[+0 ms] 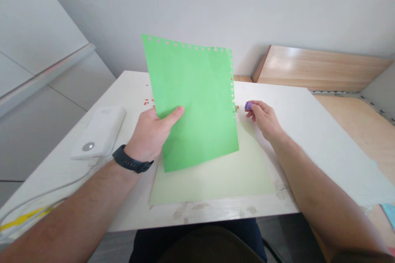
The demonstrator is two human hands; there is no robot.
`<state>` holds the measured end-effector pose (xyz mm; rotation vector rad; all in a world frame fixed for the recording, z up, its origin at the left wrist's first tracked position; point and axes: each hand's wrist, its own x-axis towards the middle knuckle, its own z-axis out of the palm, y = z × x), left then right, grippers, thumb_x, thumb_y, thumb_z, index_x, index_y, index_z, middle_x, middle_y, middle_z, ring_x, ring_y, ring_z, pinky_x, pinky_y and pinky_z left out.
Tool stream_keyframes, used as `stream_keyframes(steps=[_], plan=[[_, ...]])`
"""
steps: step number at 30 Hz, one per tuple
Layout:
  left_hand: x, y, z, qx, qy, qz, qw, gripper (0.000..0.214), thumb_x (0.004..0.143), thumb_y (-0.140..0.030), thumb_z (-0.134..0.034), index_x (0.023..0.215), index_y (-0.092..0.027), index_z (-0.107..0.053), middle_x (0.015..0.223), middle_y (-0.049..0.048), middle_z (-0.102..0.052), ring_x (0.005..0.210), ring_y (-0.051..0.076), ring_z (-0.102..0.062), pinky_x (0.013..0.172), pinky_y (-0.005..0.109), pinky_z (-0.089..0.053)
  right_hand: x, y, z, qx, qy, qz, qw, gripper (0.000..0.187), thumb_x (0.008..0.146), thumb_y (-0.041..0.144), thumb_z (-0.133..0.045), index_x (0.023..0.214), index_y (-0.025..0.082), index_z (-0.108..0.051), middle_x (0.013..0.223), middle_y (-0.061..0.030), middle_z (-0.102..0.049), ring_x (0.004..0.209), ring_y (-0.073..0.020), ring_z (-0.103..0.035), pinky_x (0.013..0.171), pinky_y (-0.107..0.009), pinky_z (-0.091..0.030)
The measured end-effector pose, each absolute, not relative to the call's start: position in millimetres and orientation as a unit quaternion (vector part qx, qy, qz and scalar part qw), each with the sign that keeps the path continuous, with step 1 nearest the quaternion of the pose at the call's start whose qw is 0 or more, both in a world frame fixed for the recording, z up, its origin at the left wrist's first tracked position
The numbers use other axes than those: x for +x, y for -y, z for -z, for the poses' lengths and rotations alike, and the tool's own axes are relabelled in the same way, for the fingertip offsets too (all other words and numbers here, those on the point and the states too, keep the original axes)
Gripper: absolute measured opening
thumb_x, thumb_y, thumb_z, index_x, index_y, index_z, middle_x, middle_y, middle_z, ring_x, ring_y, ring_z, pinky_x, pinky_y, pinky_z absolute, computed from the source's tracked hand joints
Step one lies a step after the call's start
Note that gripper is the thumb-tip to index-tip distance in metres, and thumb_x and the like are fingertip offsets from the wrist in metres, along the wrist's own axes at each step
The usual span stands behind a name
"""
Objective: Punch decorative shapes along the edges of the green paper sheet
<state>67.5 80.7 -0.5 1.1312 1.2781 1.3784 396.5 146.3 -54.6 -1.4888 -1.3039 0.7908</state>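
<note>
A green sheet of paper stands tilted up, with a row of small punched holes along its top and right edges. My left hand grips the sheet's left side, thumb on the front and fingers hidden behind it. Just right of the sheet, apart from it, my right hand pinches a small purple hole punch. Tiny red and green paper bits lie between the sheet and the punch. More red bits show past the sheet's left edge. Beneath it lies a large pale sheet on the table.
The white table meets the wall at the back. At left lies a white box-like device with a cable and a yellow strip. A wooden board stands at the back right.
</note>
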Motion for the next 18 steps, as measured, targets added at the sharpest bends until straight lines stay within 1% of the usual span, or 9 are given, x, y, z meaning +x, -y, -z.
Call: stream_keyframes(steps=[3,6,11,13,16,18], plan=[[66.8,-81.0,0.8,0.457,-0.52,-0.558,0.457,0.046,0.083,-0.047,-0.087,0.123,-0.026,-0.08,0.133,0.0058,-0.077,0.125,0.033,-0.072,0.114,0.052,-0.055,394.0,-143.5,48.2,-0.587,0.505,-0.367,0.516,0.027,0.09,0.034,-0.055,0.101,0.018,-0.073,0.09,-0.006,-0.075,0.069,-0.0152,-0.064,0.053,-0.026,-0.04],[66.4,-81.0,0.1,0.456,-0.523,-0.556,0.459,0.046,0.083,-0.047,-0.087,0.123,-0.026,-0.08,0.132,0.0062,-0.078,0.125,0.033,-0.072,0.114,0.05,-0.055,395.7,-143.6,44.6,-0.574,0.479,-0.389,0.538,0.026,0.09,0.036,-0.055,0.095,0.018,-0.072,0.083,-0.0058,-0.072,0.064,-0.0146,-0.06,0.05,-0.026,-0.038],[66.8,-80.9,-0.7,0.46,-0.51,-0.558,0.466,0.046,0.084,-0.045,-0.087,0.125,-0.027,-0.079,0.138,0.0051,-0.074,0.13,0.033,-0.07,0.115,0.049,-0.055,401.6,-148.9,44.3,-0.575,0.426,-0.429,0.551,0.022,0.086,0.035,-0.057,0.084,0.018,-0.07,0.074,-0.0048,-0.067,0.057,-0.014,-0.055,0.045,-0.026,-0.035],[66.6,-81.2,0.0,0.462,-0.508,-0.56,0.464,0.046,0.084,-0.045,-0.087,0.126,-0.027,-0.079,0.138,0.0046,-0.074,0.131,0.032,-0.069,0.116,0.049,-0.054,402.4,-150.1,44.7,-0.579,0.419,-0.43,0.552,0.022,0.088,0.037,-0.056,0.082,0.019,-0.068,0.071,-0.0042,-0.064,0.055,-0.0138,-0.054,0.045,-0.026,-0.035],[66.2,-81.5,1.3,0.464,-0.509,-0.559,0.463,0.044,0.084,-0.045,-0.087,0.124,-0.027,-0.08,0.137,0.0048,-0.075,0.129,0.033,-0.07,0.115,0.05,-0.055,401.8,-150.4,45.3,-0.582,0.419,-0.421,0.555,0.03,0.095,0.043,-0.053,0.08,0.019,-0.065,0.067,-0.0029,-0.06,0.054,-0.0139,-0.054,0.044,-0.026,-0.037],[66.2,-81.5,1.5,0.462,-0.511,-0.558,0.462,0.044,0.083,-0.046,-0.087,0.123,-0.027,-0.08,0.137,0.0051,-0.075,0.127,0.033,-0.071,0.114,0.05,-0.055,401.0,-150.2,45.7,-0.581,0.413,-0.425,0.559,0.034,0.098,0.045,-0.051,0.081,0.019,-0.064,0.073,-0.0047,-0.064,0.056,-0.0143,-0.058,0.044,-0.026,-0.039]])
